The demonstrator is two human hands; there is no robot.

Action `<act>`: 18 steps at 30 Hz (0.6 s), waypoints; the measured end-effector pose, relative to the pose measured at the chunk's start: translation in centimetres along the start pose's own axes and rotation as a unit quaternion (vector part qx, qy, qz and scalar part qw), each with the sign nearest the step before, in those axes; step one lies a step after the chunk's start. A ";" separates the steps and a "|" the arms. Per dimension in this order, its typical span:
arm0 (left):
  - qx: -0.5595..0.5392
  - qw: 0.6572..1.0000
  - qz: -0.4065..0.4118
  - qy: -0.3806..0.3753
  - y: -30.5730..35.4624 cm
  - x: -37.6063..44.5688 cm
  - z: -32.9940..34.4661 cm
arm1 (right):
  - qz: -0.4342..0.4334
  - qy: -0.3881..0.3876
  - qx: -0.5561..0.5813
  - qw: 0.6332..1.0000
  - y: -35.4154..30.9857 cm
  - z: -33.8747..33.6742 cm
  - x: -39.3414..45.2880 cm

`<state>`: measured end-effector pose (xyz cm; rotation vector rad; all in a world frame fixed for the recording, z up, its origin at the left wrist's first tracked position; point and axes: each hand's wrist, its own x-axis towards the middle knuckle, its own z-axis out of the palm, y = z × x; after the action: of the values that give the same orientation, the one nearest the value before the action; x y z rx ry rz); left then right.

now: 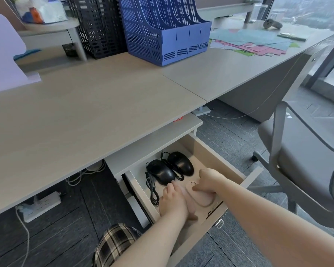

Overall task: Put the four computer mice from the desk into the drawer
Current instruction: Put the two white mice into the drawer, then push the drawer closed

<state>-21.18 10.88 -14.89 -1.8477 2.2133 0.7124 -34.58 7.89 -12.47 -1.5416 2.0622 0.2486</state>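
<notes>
Drawer: standing pulled out below the desk; both forearms are reaching into it from the near side.
Black mice: two are lying in the far half, side by side and close together, long axes running from near-left to far-right; left black mouse, right black mouse; their cables are trailing toward the near-left wall.
Pale mice: two light shapes are showing under the hands in the near half, left pale mouse, right pale mouse; blurred, so their outlines are uncertain.
Left hand: fingers are curling down, tips just touching the near end of the left black mouse; whether they are clamping anything cannot be told.
Right hand: fingers are bent together over the right pale mouse; the grip is not readable.
Deciding relation: the black mice are lying directly beyond the fingertips, the left hand being the nearer one.
Desk top: no mouse is showing on it, so the task is judged almost complete.
</notes>
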 end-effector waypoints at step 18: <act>-0.028 0.979 0.061 0.194 0.4 -4.6 -10.2 | 0.226 0.179 0.042 0.957 2.1 -3.8 -9.5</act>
<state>-18.85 10.24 -4.02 -2.0365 2.5868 0.4666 -35.85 14.68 -4.70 -1.1067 2.6636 0.0452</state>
